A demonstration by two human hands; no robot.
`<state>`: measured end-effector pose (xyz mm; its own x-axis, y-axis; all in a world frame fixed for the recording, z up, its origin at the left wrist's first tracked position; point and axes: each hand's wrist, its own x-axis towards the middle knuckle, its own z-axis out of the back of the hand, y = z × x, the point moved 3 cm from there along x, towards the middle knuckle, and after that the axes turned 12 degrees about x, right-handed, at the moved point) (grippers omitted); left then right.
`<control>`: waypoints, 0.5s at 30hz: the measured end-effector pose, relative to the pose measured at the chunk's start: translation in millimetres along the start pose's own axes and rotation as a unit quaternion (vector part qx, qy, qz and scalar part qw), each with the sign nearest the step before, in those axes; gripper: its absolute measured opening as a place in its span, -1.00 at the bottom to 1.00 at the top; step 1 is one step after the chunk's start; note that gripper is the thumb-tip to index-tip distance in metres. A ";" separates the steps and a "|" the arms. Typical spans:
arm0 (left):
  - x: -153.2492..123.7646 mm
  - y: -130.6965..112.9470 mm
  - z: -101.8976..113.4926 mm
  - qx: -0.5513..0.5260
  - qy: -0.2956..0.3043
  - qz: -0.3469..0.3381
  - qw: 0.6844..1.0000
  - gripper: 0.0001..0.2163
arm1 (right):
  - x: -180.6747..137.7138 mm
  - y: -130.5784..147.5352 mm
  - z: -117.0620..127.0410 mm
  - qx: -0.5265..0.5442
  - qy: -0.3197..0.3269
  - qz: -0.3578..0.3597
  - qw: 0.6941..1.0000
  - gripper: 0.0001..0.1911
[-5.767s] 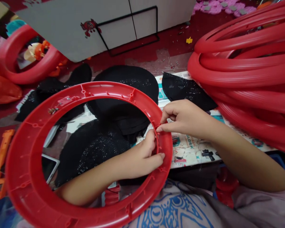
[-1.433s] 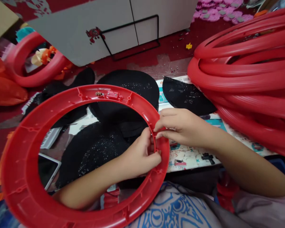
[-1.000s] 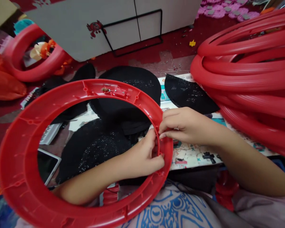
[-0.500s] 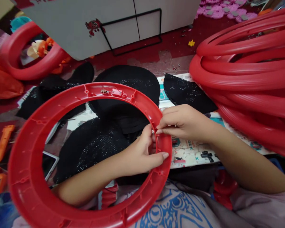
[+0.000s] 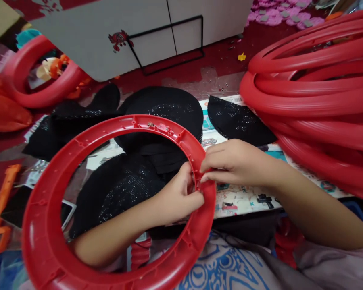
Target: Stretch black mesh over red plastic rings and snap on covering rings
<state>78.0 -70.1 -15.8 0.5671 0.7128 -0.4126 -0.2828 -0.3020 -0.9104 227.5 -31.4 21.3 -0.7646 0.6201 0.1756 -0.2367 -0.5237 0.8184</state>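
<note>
A red plastic ring [image 5: 40, 225] is held up in front of me, its hollow ribbed side facing me. My left arm passes through its opening, and my left hand [image 5: 181, 197] is closed on the inner rim at the right, thumb over the edge. At that same stretch my right hand [image 5: 230, 163] has thumb and fingers pinched together inside the channel. Whatever it pinches is too small or hidden to make out. In the channel near the top lies a small pink part [image 5: 163, 128] with metallic bits beside it.
Black perforated pieces [image 5: 124, 185] lie on a printed sheet [image 5: 245, 201] behind the ring. A pile of red rings [image 5: 314, 96] rises at the right. To the left are an orange frame-like tool [image 5: 3, 209] and another red ring [image 5: 63, 86]. A white board [image 5: 78, 40] stands behind.
The ring has turned slightly clockwise and shifted right, carrying the pink part rightward. My left thumb has drawn in from its stretched position. My right hand has dropped slightly, still pinched.
</note>
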 end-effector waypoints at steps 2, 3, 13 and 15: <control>-0.8 0.2 -0.8 0.010 0.023 0.008 1.000 -0.59 | -1.9 2.2 1.1 -0.026 0.012 0.028 0.999 -0.83; -1.2 0.5 -1.3 0.013 0.036 0.007 0.999 -0.58 | -2.4 2.7 1.4 -0.039 0.013 0.045 0.998 -0.81; -9.0 9.0 -1.6 0.112 0.091 -0.005 0.989 -0.67 | 0.9 -5.7 1.1 -0.035 0.004 0.020 0.999 -0.84; -8.7 9.5 -0.3 0.155 0.072 -0.021 0.985 -0.63 | 1.1 -6.7 0.8 -0.028 0.010 -0.009 1.000 -0.84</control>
<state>70.6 -79.3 -20.9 0.6806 0.6170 -0.3950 -0.4663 -0.0509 -0.8832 228.7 -26.7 16.4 -0.7711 0.6190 0.1492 -0.2842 -0.5442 0.7893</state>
